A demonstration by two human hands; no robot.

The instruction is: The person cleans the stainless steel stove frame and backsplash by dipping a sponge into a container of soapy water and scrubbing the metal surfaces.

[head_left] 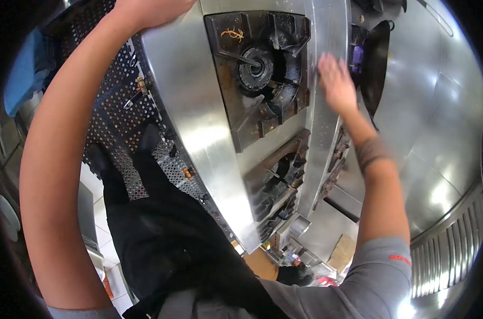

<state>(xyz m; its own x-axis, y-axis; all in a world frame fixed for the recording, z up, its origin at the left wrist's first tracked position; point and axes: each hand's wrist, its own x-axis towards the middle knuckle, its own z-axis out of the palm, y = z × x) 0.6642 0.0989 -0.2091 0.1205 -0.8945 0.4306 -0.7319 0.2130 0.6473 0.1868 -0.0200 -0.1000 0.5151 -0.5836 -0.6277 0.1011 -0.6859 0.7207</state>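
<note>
My left hand is at the front edge of the steel stove top, partly cut off by the top of the view. Its fingers are hidden, so what it holds, if anything, does not show. My right hand, slightly blurred, reaches over the steel ledge behind the burners with fingers stretched out and nothing in them. Between the two hands lies a dark gas burner with a cast grate. Some orange food shreds lie on its plate.
A second burner sits nearer my body. Past the ledge a dark wok leans by a steel wall, near a purple item. Perforated metal flooring with food scraps lies under my shoes. A blue item is at far left.
</note>
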